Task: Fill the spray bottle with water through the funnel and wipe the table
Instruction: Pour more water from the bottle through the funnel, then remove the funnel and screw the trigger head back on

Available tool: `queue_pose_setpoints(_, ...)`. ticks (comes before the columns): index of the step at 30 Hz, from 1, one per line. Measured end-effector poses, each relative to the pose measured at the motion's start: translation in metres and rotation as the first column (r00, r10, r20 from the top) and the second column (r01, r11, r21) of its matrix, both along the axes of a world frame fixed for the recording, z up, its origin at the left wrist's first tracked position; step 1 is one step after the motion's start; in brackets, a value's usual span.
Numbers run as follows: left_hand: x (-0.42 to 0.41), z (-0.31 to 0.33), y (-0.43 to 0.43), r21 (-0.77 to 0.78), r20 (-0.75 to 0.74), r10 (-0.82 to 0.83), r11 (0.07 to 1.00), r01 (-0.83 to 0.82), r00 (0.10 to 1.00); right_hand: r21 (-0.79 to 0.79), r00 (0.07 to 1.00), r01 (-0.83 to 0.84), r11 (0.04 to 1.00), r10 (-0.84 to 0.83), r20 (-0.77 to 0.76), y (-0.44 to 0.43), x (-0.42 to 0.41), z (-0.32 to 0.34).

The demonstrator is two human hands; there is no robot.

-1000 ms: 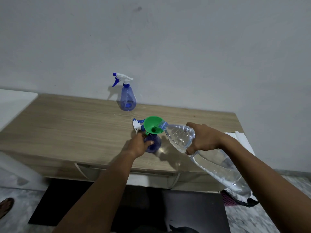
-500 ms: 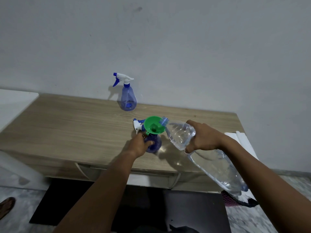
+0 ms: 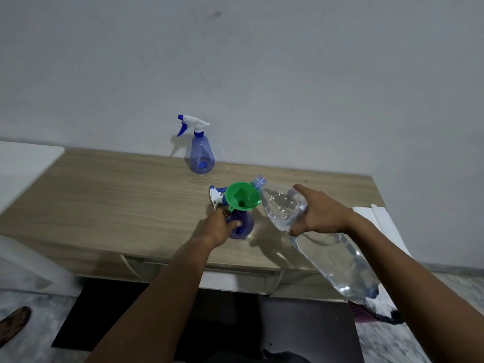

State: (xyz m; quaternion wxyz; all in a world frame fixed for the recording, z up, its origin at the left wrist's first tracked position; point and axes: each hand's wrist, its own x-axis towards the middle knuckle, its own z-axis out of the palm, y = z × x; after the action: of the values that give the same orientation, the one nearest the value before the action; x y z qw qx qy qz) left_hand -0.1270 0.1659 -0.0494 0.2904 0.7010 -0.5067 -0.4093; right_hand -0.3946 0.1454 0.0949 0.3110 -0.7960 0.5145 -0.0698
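Now at a wooden desk [image 3: 104,200], a person's left hand [image 3: 218,226] curls its fingers round the blue spray bottle [image 3: 243,227], which stands upright on the desktop with a green funnel [image 3: 242,196] seated in its neck. The right hand [image 3: 322,213] grips a large clear water bottle [image 3: 337,258] near its shoulder, fingers over the top and thumb underneath. That bottle is tilted: its mouth sits just beside the funnel's rim on the right-hand side, while its base hangs low past the desk's near edge, beneath the right forearm, with water pooled toward that end. Just beyond the left hand, partly behind the funnel, a white-and-blue trigger head [image 3: 217,196] lies on the desk. Farther beyond both hands, close to the grey wall [image 3: 288,87], a second spray bottle [image 3: 200,155] stands upright with its own trigger head fitted. Outward of the right wrist, at the desk's end, lies a white folded item [image 3: 377,218], cloth or paper, not clear which. Well to the left of the left arm, a sandalled foot [image 3: 13,323] rests on the floor.
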Motion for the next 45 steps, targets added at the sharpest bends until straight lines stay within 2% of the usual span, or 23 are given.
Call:
queue_pose_setpoints(5,-0.007,0.016,0.008,0.008,-0.009,0.02,1.0,-0.02,1.0,-0.054,0.968,0.096,0.994,-0.081,0.236,-0.007,-0.001,0.008)
queue_pose_setpoints(10,-0.007,0.021,0.011,0.016,-0.031,0.01,1.0,-0.01,0.999,-0.08,0.842,0.233,0.969,-0.16,0.515,-0.021,0.003,0.013)
queue_pose_setpoints(16,0.011,-0.028,-0.009,-0.004,-0.076,-0.003,1.0,0.003,0.997,-0.18,0.709,0.458,0.871,-0.235,0.664,-0.035,0.023,-0.002)
queue_pose_setpoints(21,0.006,-0.016,-0.003,-0.034,-0.083,-0.012,0.999,0.009,0.996,-0.162,0.611,0.61,0.775,-0.331,0.719,-0.047,0.036,-0.021)
queue_pose_setpoints(27,0.002,-0.003,0.001,-0.058,-0.049,-0.032,0.998,0.029,0.998,-0.107,0.555,0.663,0.741,-0.391,0.734,-0.055,0.036,-0.044)
queue_pose_setpoints(31,0.002,0.0,0.002,-0.065,-0.067,-0.053,0.997,0.048,0.996,-0.12,0.582,0.649,0.751,-0.388,0.715,-0.054,0.027,-0.051)
queue_pose_setpoints(34,0.005,-0.006,-0.001,-0.068,-0.068,-0.067,0.996,0.062,0.995,-0.13,0.668,0.572,0.81,-0.368,0.647,-0.051,0.02,-0.06)
queue_pose_setpoints(36,0.005,-0.006,0.0,-0.075,-0.105,-0.07,0.995,0.062,0.992,-0.145,0.69,0.568,0.81,-0.373,0.62,-0.045,0.018,-0.071)
queue_pose_setpoints(38,0.006,-0.006,0.002,-0.084,-0.143,-0.072,0.995,0.06,0.987,-0.172,0.652,0.662,0.729,-0.448,0.612,-0.027,0.021,-0.08)
queue_pose_setpoints(40,0.01,-0.009,0.004,-0.104,-0.194,-0.084,0.992,0.065,0.977,-0.252,0.61,0.762,0.596,-0.531,0.589,-0.005,0.028,-0.092)
queue_pose_setpoints(41,0.011,-0.008,0.007,-0.111,-0.212,-0.097,0.991,0.074,0.972,-0.275,0.612,0.766,0.581,-0.53,0.587,0.004,0.032,-0.099)
queue_pose_setpoints(42,0.012,-0.006,0.009,-0.111,-0.217,-0.113,0.99,0.09,0.97,-0.246,0.62,0.741,0.624,-0.496,0.609,0.012,0.037,-0.106)
queue_pose_setpoints(43,0.013,-0.005,0.01,-0.118,-0.222,-0.133,0.987,0.109,0.966,-0.168,0.617,0.684,0.71,-0.44,0.652,0.016,0.043,-0.113)
queue_pose_setpoints(45,0.011,-0.002,0.014,-0.13,-0.239,-0.166,0.982,0.138,0.957,-0.007,0.632,0.503,0.864,-0.362,0.685,0.02,0.054,-0.119)
